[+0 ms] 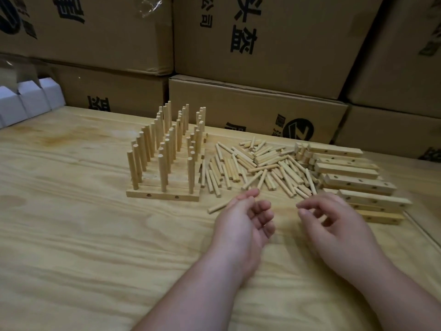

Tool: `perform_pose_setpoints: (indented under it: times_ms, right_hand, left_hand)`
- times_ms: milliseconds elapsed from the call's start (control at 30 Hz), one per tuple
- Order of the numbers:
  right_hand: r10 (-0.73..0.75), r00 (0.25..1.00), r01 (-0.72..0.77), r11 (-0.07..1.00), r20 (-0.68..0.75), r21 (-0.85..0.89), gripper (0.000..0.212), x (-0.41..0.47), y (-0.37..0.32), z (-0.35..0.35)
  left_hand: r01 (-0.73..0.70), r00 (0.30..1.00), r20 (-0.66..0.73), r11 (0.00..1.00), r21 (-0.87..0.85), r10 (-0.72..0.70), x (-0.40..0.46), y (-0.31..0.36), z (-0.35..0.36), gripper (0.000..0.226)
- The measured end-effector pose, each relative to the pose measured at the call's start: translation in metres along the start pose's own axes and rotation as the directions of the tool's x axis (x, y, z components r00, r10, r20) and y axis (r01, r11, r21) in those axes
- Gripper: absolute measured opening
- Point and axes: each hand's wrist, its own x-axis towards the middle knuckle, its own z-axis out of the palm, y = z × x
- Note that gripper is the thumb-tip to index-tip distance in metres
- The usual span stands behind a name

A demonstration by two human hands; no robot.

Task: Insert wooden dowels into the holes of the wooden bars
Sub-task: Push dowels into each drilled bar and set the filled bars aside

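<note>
Head view is looking down on a pale wooden table (71, 235), whose near-left half is lying bare in front of the arms. The left hand (243, 225) is hovering palm up with fingers loosely curled, gripping nothing; the right hand (338, 223) is hanging beside it, fingers relaxed and slightly bent, also holding nothing. A narrow strip of tabletop is showing between the two hands.

A single dowel (218, 207) is lying just beside the left thumb, partly covered by that hand. Behind the hands a loose pile of dowels (257, 166) is spreading across the middle of the table. To its left, finished bars with upright dowels (164, 151) are standing packed side by side in rows; the front bar is showing two side holes. To the right, a stack of empty bars (353, 177) is lying tilted, its nearest pieces just beyond the right fingertips.

Cardboard boxes (262, 56) are walling off the far edge of the table closely, leaving little room behind the work. White cartons (28, 101) are sitting at the far left, cut off by the frame. The table's right edge is running near the bar stack. The back of the bar stack is blurring into the dowel pile, so the count is unclear.
</note>
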Motion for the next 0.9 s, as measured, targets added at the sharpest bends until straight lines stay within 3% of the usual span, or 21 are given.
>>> perform_pose_setpoints:
  times_ms: [100, 167, 333, 500, 733, 900]
  right_hand:
    - [0.247, 0.950, -0.279, 0.946, -0.194, -0.163, 0.026, 0.000, 0.035, -0.018]
    - [0.325, 0.907, -0.379, 0.907, -0.266, -0.183, 0.033, 0.002, 0.047, -0.028]
    - [0.457, 0.867, -0.495, 0.838, -0.198, -0.232, 0.042, 0.000, 0.056, -0.027]
    - [0.387, 0.903, -0.426, 0.860, -0.186, -0.282, 0.036, 0.000, 0.045, -0.019]
    - [0.094, 0.996, -0.092, 0.969, -0.005, -0.231, 0.020, -0.010, 0.020, -0.004]
    - [0.110, 0.993, -0.093, 0.943, 0.035, -0.319, 0.024, -0.008, 0.025, -0.009]
  left_hand:
    - [0.005, 1.000, 0.010, 0.999, 0.041, -0.006, -0.002, 0.001, 0.000, 0.022]
    - [0.009, 1.000, 0.013, 0.999, 0.035, -0.010, -0.003, 0.001, 0.000, 0.022]
    - [0.007, 1.000, 0.021, 1.000, 0.030, -0.008, -0.004, 0.002, 0.000, 0.022]
    - [-0.008, 0.999, 0.035, 0.999, 0.047, 0.006, -0.004, 0.001, 0.000, 0.022]
    - [-0.016, 0.999, 0.047, 0.998, 0.060, 0.013, -0.004, 0.001, 0.001, 0.022]
    - [-0.014, 0.998, 0.055, 0.998, 0.058, 0.011, -0.006, 0.002, 0.002, 0.023]
